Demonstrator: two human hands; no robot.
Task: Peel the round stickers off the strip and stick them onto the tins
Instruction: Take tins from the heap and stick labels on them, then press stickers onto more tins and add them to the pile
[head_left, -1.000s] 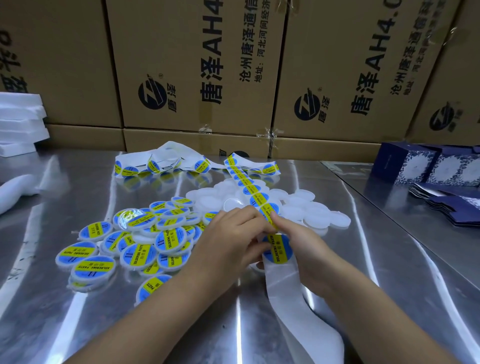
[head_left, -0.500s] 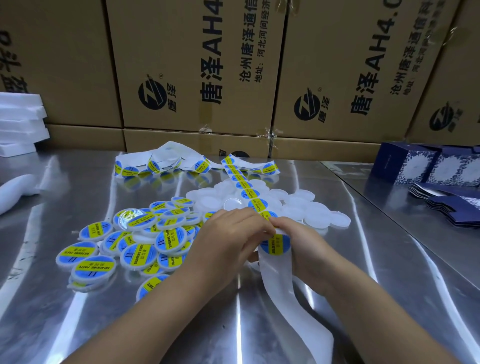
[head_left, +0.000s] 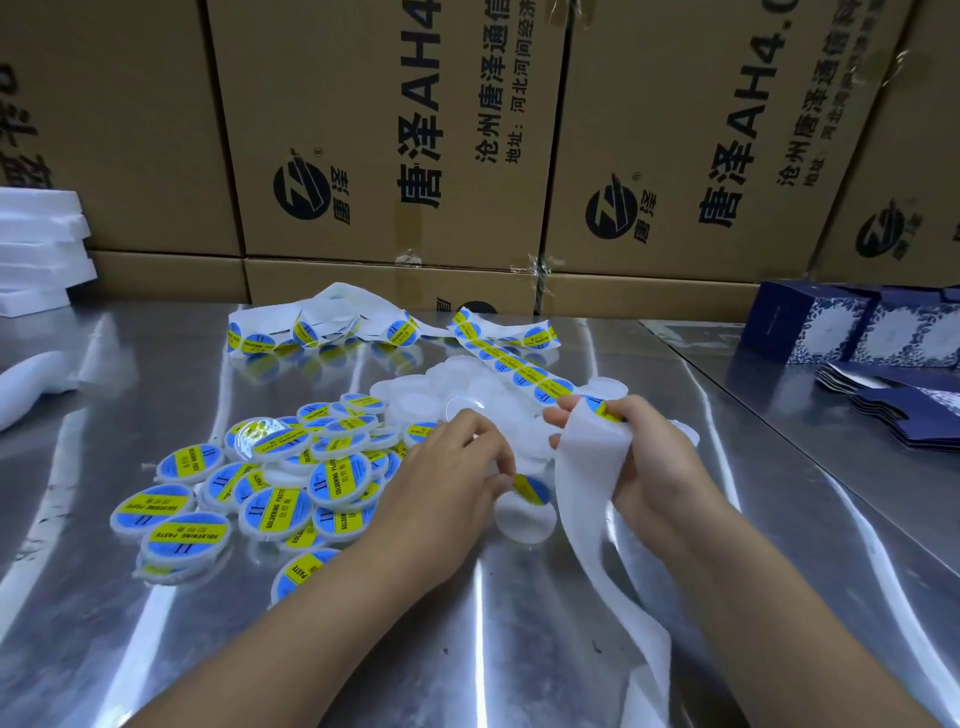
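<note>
My left hand (head_left: 457, 467) pinches a round blue-and-yellow sticker (head_left: 531, 489) just above a bare white tin (head_left: 522, 515) on the steel table. My right hand (head_left: 649, 467) grips the white backing strip (head_left: 587, 467), which carries several stickers running back toward the boxes. The empty end of the strip hangs down toward me. A pile of labelled tins (head_left: 270, 488) lies left of my left hand. Unlabelled white tins (head_left: 467, 395) are heaped behind both hands.
The steel table (head_left: 130, 374) ends at a wall of cardboard boxes (head_left: 395, 135). More coiled sticker strip (head_left: 322, 327) lies at the back. White foam slabs (head_left: 36, 249) sit far left. Dark blue patterned boxes (head_left: 852, 327) and flat cartons stand on the right.
The sticker came off the strip in my left hand and moved down toward the white tin. My right hand pulled the strip up and to the right.
</note>
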